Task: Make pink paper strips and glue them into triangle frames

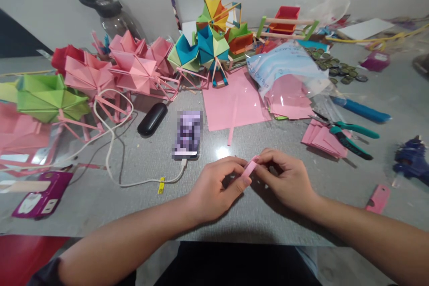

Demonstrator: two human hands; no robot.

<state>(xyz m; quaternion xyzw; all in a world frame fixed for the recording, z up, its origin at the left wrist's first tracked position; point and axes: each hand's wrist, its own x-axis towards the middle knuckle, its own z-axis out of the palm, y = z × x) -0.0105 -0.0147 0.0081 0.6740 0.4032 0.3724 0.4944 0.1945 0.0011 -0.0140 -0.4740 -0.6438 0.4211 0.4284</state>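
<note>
Two bare forearms (134, 237) lie nearest the viewer, reaching over the near edge of a grey table (110, 205) toward a narrow pink paper strip (250, 169), which is held above the surface, nearer the viewer than the phone (188, 136) and to its right. The left hand (214, 187) pinches the strip's lower part, its thumb lying against the paper; the right hand (286, 181) is closed to a narrow grip at the strip's upper end, its fingertips bunched. The phone serves as reference for the remaining positions. A white cable (137, 185) enters its near end and loops off to the left, passing a small yellow tag (161, 185). Just left of the phone is a black oval case (153, 119); farther left and beyond stand pink folded-paper models (134, 69) and a green one (50, 98). To the right of the phone lies a pink sheet (217, 107), crossed by a longer pink strip (232, 125) whose near end overhangs the sheet's edge. Well to the phone's right, pliers (355, 138) with teal-and-black handles rest partly over overlapping pink paper pieces (321, 140); beyond these is a clear plastic bag (284, 65) containing more pink paper.
</note>
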